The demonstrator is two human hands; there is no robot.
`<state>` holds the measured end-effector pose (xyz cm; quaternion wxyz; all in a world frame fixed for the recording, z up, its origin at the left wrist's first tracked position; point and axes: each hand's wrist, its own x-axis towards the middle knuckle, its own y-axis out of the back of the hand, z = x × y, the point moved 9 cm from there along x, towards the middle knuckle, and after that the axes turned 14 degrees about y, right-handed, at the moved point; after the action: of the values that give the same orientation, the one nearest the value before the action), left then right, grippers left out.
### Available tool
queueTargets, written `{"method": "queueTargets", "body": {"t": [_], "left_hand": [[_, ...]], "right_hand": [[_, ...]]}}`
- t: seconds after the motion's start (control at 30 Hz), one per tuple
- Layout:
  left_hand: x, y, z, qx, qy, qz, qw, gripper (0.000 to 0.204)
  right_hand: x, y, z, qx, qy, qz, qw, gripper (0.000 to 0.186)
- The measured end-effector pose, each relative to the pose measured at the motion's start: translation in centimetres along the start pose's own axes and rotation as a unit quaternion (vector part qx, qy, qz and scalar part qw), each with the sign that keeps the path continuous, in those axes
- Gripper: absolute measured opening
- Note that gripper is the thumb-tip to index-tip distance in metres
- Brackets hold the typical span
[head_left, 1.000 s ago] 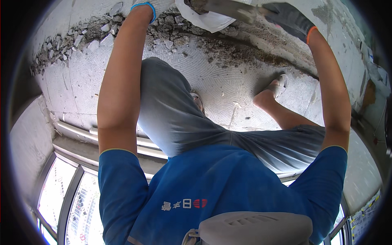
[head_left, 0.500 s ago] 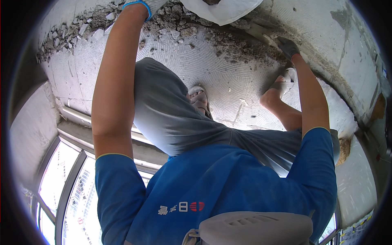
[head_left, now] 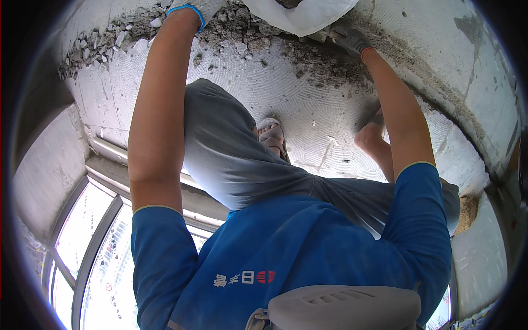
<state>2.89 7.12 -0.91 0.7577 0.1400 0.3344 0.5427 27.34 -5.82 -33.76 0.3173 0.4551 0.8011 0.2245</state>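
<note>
My left hand, in a pale work glove with a blue cuff, is at the top edge above the rubble; its fingers are cut off by the frame. My right hand, in a dark grey glove with a red cuff, is closed around a flat, dusty tool that looks like a trowel or scraper. The tool's front end lies beside the rim of a white bag, whose dark opening shows at the top. Broken rubble lies along the floor between and below my hands.
Rubble chunks stretch left along the wall base. My sandalled foot stands on the ridged pale floor, and my other foot is to the right. A bare wall rises at right; a pipe and windows are at left.
My right hand has moved left and up with the flat tool, from the floor's right side to the white bag's rim. My left hand stays nearly in place.
</note>
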Motion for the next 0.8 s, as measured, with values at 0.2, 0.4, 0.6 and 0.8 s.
{"method": "queueTargets", "body": {"t": [0.2, 0.4, 0.6, 0.8], "left_hand": [[0.1, -0.2, 0.1, -0.006, 0.048, -0.031, 0.998, 0.019], [0.8, -0.8, 0.3, -0.068, -0.03, -0.066, 0.995, 0.018], [0.5, -1.2, 1.1, 0.036, -0.041, -0.059, 0.997, 0.022], [0.0, -0.4, 1.1, -0.027, -0.034, -0.048, 0.998, 0.023]], "right_hand": [[-5.0, 3.1, -1.1, -0.076, -0.001, -0.027, 0.997, 0.048], [-11.4, 6.2, -6.1, -0.038, -0.065, -0.141, 0.987, 0.04], [-13.6, 12.9, -11.7, 0.093, -0.096, -0.168, 0.977, 0.028], [-6.7, 23.9, -21.3, 0.014, 0.129, -0.007, 0.992, 0.019]]}}
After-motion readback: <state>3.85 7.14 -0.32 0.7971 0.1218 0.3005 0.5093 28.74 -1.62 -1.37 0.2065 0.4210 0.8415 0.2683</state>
